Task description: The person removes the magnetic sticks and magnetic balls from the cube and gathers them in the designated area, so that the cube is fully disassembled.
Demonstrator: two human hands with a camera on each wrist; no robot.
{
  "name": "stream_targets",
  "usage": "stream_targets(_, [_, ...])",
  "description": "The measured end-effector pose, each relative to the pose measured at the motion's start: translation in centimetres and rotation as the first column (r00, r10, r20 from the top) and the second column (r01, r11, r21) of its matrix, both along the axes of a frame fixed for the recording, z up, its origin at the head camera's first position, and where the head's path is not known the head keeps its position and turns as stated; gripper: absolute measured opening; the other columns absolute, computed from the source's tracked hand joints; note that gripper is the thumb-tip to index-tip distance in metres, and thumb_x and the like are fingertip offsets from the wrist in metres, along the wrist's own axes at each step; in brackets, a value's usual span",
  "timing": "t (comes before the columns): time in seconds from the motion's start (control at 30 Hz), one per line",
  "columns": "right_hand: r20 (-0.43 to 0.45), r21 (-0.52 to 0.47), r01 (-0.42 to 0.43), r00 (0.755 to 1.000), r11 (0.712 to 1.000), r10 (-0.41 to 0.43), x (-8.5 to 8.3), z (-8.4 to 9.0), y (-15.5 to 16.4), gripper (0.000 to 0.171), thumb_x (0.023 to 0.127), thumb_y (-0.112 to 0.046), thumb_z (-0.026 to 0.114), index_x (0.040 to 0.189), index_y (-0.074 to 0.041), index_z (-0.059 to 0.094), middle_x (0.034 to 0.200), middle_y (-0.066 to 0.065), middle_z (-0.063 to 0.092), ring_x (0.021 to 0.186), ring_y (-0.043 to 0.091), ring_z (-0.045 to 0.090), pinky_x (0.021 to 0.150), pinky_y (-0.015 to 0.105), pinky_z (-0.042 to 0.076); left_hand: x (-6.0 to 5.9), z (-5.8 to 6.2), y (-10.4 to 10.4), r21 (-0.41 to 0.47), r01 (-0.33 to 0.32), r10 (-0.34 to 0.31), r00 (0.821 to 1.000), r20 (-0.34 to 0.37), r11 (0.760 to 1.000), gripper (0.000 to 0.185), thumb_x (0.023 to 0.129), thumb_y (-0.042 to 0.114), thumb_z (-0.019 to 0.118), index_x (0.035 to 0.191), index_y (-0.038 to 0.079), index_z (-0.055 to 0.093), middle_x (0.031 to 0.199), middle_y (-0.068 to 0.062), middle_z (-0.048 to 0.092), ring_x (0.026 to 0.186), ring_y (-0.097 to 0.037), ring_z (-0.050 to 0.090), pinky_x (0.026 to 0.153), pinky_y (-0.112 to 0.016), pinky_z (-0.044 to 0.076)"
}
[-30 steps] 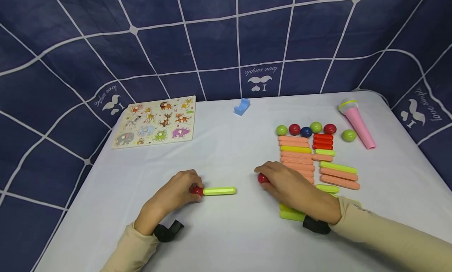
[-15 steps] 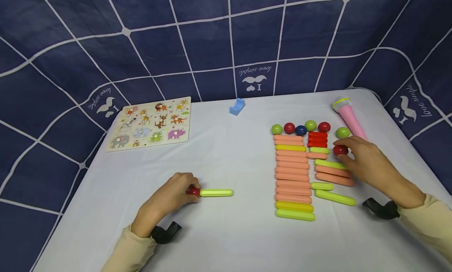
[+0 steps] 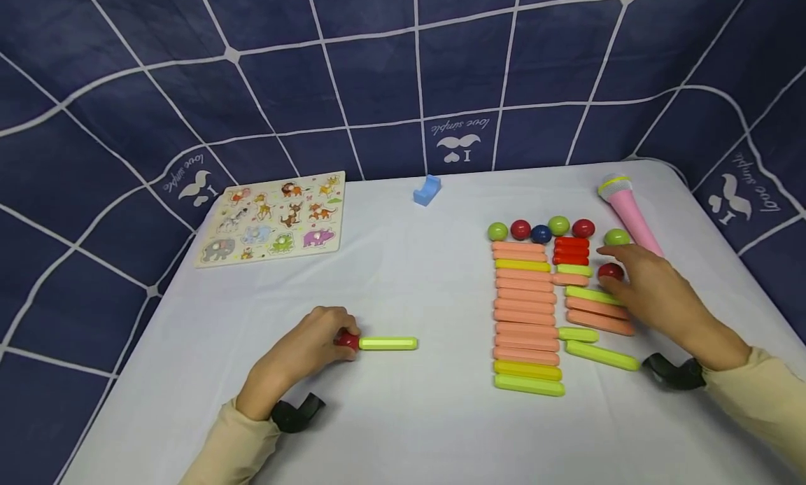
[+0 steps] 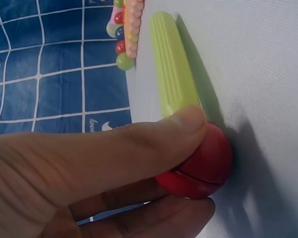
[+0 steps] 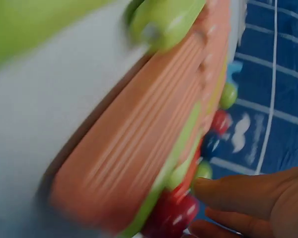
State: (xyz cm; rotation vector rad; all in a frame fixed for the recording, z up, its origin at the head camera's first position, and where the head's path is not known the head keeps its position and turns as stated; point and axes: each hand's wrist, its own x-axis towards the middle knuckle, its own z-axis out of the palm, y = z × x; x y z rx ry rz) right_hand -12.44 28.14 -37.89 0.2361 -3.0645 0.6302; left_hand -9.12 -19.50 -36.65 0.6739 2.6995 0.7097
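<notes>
My left hand (image 3: 308, 352) pinches a red ball (image 4: 208, 161) between thumb and fingers, low over the white cloth. A lime-green ridged stick (image 3: 388, 343) meets the ball and points right; the thumb covers part of the joint in the left wrist view. Over on the right, my right hand (image 3: 658, 296) has thumb and index finger spread apart around another red ball (image 3: 611, 271), which sits on the cloth. Its thumb lies beside that ball (image 5: 171, 215) in the right wrist view, with a gap showing; the other fingers are partly hidden.
Salmon, yellow and lime sticks (image 3: 525, 297) lie in a column, with shorter red sticks (image 3: 571, 251) beside them. Several coloured balls (image 3: 541, 234) line the top. A pink toy microphone (image 3: 632, 212), a blue block (image 3: 427, 190) and an animal puzzle board (image 3: 273, 219) lie farther back.
My right hand has carried the red ball from mid-table to the right of the sticks and its fingers have loosened from it. My left hand keeps its grip in place.
</notes>
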Motion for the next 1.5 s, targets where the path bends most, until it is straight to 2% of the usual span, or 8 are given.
stream_targets(0.17, [-0.099,-0.048,-0.125,0.988,0.991,0.120,1.0,1.2,-4.9,0.043,0.088,-0.009,0.072,0.126,0.004,0.058,0.115,0.023,0.060,0.096,0.034,0.057,0.079,0.056,0.053,0.0,0.1,-0.3,0.001,0.013,-0.013,1.000,-0.008,1.000,0.021,0.074,0.004,0.084,0.092,0.003,0.073,0.084,0.003,0.064,0.077,-0.015,0.053,0.068,-0.026,0.046])
stream_targets(0.3, [-0.080,-0.126,-0.305,0.952,0.944,0.297,1.9,1.4,-11.0,0.036,0.090,-0.007,0.070,0.125,-0.003,0.063,0.123,0.014,0.062,0.111,0.031,0.059,0.091,0.051,0.051,-0.1,0.2,-0.4,-0.003,0.007,-0.007,1.000,-0.001,1.000,0.022,0.074,0.004,0.084,0.094,0.002,0.074,0.087,0.002,0.065,0.078,-0.015,0.054,0.069,-0.026,0.048])
stream_targets(0.47, [-0.013,-0.111,-0.516,0.856,0.850,0.518,2.9,0.6,-19.0,0.036,0.089,-0.009,0.072,0.123,-0.006,0.065,0.119,0.005,0.065,0.108,0.019,0.062,0.089,0.038,0.053,-0.2,-0.2,-0.4,-0.004,0.000,0.000,1.000,-0.006,1.000,0.023,0.075,0.004,0.084,0.095,0.000,0.073,0.090,-0.001,0.067,0.080,-0.014,0.056,0.073,-0.028,0.049])
stream_targets(0.6, [-0.018,-0.067,-0.625,0.780,0.778,0.625,3.1,-0.4,-23.3,0.034,0.087,-0.006,0.073,0.121,-0.006,0.066,0.110,0.003,0.066,0.096,0.013,0.063,0.079,0.029,0.054,-0.3,-0.5,-0.2,0.012,0.008,-0.008,1.000,0.001,1.000,0.023,0.075,0.004,0.084,0.094,0.000,0.073,0.090,-0.001,0.068,0.080,-0.013,0.057,0.073,-0.028,0.049])
stream_targets(0.73, [-0.060,-0.006,-0.658,0.752,0.753,0.656,3.0,-1.0,-25.0,0.030,0.084,-0.003,0.076,0.113,-0.008,0.069,0.097,0.000,0.066,0.084,0.011,0.062,0.070,0.024,0.052,-0.3,-0.6,-0.1,0.028,0.005,-0.005,1.000,0.006,1.000,0.023,0.074,0.003,0.084,0.094,-0.001,0.073,0.090,-0.001,0.067,0.080,-0.014,0.057,0.072,-0.027,0.050])
stream_targets(1.03, [-0.027,0.006,-0.685,0.729,0.729,0.684,3.0,-0.9,-24.9,0.020,0.090,-0.001,0.068,0.108,-0.007,0.073,0.098,0.001,0.069,0.086,0.011,0.064,0.073,0.026,0.054,-0.2,-0.3,-0.5,0.028,-0.008,0.007,0.999,0.031,1.000,0.022,0.075,0.004,0.084,0.094,0.000,0.073,0.090,-0.001,0.067,0.082,-0.016,0.057,0.073,-0.027,0.049])
stream_targets(1.13, [-0.019,-0.005,-0.674,0.738,0.738,0.674,3.4,-0.6,-23.6,0.020,0.091,0.001,0.066,0.107,-0.009,0.073,0.098,0.000,0.069,0.088,0.011,0.063,0.075,0.026,0.054,-0.1,-0.2,-0.5,0.007,-0.021,0.021,0.999,0.037,1.000,0.022,0.076,0.005,0.084,0.095,0.002,0.073,0.093,0.000,0.068,0.086,-0.018,0.055,0.076,-0.030,0.048])
stream_targets(1.5, [-0.051,-0.066,-0.495,0.869,0.866,0.493,6.0,0.2,-13.9,0.028,0.087,-0.007,0.074,0.114,-0.014,0.071,0.105,-0.008,0.065,0.092,0.007,0.060,0.078,0.030,0.055,-0.4,-0.1,-0.5,0.023,-0.040,0.039,0.998,0.057,0.999,0.023,0.074,0.004,0.085,0.095,0.001,0.073,0.094,-0.002,0.068,0.083,-0.016,0.057,0.073,-0.028,0.049])
